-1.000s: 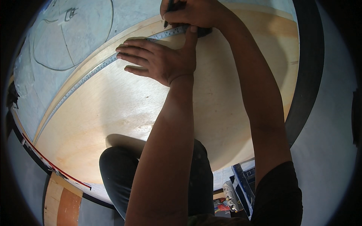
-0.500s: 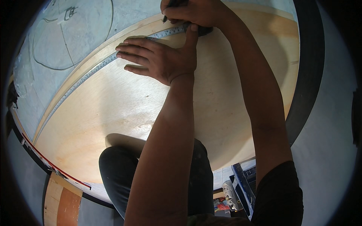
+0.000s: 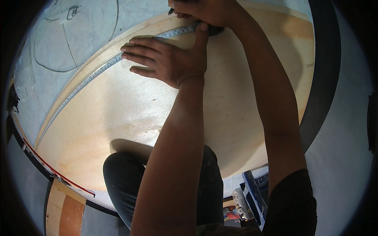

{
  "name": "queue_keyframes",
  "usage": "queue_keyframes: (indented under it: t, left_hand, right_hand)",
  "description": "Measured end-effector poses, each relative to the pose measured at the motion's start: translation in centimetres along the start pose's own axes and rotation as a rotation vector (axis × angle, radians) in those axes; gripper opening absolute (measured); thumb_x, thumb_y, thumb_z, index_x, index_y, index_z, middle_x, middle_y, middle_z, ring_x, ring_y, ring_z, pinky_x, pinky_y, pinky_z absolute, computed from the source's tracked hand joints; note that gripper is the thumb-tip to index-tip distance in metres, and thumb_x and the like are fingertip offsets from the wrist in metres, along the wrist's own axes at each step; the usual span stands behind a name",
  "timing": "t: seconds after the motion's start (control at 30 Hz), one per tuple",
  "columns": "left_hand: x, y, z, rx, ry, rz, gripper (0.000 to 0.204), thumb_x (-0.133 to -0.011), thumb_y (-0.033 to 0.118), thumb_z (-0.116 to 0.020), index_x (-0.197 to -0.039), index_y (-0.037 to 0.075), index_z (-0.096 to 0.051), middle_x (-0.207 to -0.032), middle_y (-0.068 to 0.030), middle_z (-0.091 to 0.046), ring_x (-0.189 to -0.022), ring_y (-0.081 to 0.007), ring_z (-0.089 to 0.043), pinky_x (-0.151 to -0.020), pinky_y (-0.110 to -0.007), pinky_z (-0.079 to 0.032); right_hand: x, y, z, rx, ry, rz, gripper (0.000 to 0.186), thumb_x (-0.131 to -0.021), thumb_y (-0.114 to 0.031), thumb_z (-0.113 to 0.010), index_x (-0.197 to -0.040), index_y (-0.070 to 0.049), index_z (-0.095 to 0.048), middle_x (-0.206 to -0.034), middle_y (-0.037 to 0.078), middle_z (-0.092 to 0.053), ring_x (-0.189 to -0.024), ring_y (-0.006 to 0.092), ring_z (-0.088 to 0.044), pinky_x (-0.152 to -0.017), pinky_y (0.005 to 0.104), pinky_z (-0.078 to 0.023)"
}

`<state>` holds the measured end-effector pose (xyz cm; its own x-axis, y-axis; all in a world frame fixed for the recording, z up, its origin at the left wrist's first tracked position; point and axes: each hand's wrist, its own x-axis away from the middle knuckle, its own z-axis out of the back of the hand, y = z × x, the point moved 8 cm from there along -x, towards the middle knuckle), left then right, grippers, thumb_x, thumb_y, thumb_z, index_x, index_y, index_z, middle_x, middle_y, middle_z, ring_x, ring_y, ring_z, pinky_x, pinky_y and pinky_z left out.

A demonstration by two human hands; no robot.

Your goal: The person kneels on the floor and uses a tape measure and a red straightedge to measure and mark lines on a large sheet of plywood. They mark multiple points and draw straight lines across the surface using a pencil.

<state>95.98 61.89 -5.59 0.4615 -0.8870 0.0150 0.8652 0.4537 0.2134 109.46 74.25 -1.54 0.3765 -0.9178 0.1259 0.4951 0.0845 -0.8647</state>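
Note:
My left hand (image 3: pixel 169 61) lies flat with its fingers spread, pressing on the extended blade of a tape measure (image 3: pixel 84 83). Its thumb rests at the black tape case (image 3: pixel 214 30). The blade follows the far edge of a large pale plywood sheet (image 3: pixel 130 106), beside a narrow wooden strip (image 3: pixel 73 84). Beyond the case, at the top of the picture, my right hand (image 3: pixel 208 11) is closed around a dark pen (image 3: pixel 171 11). Only the pen's tip end shows, over the wood near the far edge; the picture's edge cuts off part of the hand.
My dark-trousered knee (image 3: pixel 122 173) is against the near side of the sheet. A blue metal tool (image 3: pixel 254 196) and a small whitish part (image 3: pixel 241 202) lie near my right elbow. A thin cable (image 3: pixel 57 71) loops on the pale surface beyond. Wooden pieces (image 3: pixel 65 208) stand at lower left.
The pen tip has moved slightly away from me, and less of the pen shows. My right hand has shifted a little to the right. My left hand stays almost in place on the tape.

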Motion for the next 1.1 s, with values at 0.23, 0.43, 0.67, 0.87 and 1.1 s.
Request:
queue_keyframes:
  t: [0.23,0.43,0.67,0.87,1.1]
  left_hand:
    - [-0.08,-0.10,-0.15,-0.026,-0.001,0.003,0.157,-0.079,0.102,-0.056,-0.169,-0.015,-0.004,-0.176,-0.0425,-0.006,-0.170,-0.0505,0.001,-0.135,-0.064,-0.006]
    - [-0.06,-0.05,-0.32,-0.029,-0.010,0.005,0.157,-0.079,0.103,-0.055,-0.169,-0.015,-0.004,-0.176,-0.0424,-0.005,-0.170,-0.0503,0.002,-0.135,-0.064,-0.006]
    - [-0.04,0.01,-0.18,-0.007,-0.005,-0.001,0.157,-0.079,0.103,-0.055,-0.169,-0.015,-0.006,-0.176,-0.0422,-0.006,-0.170,-0.0502,0.002,-0.135,-0.064,-0.005]
    - [0.00,-0.05,-0.24,-0.029,0.016,-0.009,0.156,-0.079,0.103,-0.054,-0.169,-0.015,-0.007,-0.176,-0.0424,-0.007,-0.170,-0.0503,0.001,-0.135,-0.064,-0.006]
    - [0.00,-0.01,-0.01,0.001,0.019,-0.001,0.155,-0.080,0.103,-0.053,-0.169,-0.015,-0.008,-0.176,-0.0422,-0.006,-0.170,-0.0502,0.001,-0.135,-0.064,-0.006]
  right_hand:
    - [0.37,-0.16,-0.31,-0.203,0.046,0.028,0.022,-0.091,-0.013,-0.076,-0.076,0.001,-0.072,-0.065,0.007,-0.071,-0.056,0.0106,-0.060,-0.054,0.0326,-0.048]
    - [0.07,-0.32,-0.46,-0.147,0.004,0.061,0.019,-0.088,-0.013,-0.078,-0.077,0.002,-0.073,-0.065,0.007,-0.071,-0.057,0.0104,-0.061,-0.055,0.0322,-0.049]
    - [-0.07,-0.36,-0.31,-0.044,-0.015,0.020,0.021,-0.088,-0.013,-0.079,-0.075,0.003,-0.073,-0.063,0.010,-0.070,-0.056,0.0116,-0.061,-0.056,0.0330,-0.049]
    - [-0.31,-0.77,-0.49,-0.050,0.015,0.098,0.021,-0.090,-0.012,-0.079,-0.076,0.004,-0.074,-0.066,0.013,-0.073,-0.059,0.0160,-0.069,-0.059,0.0342,-0.054]
    - [-0.09,-0.84,-0.23,-0.129,0.070,0.039,0.021,-0.093,-0.012,-0.078,-0.079,0.003,-0.075,-0.069,0.012,-0.075,-0.060,0.0153,-0.070,-0.060,0.0341,-0.056]
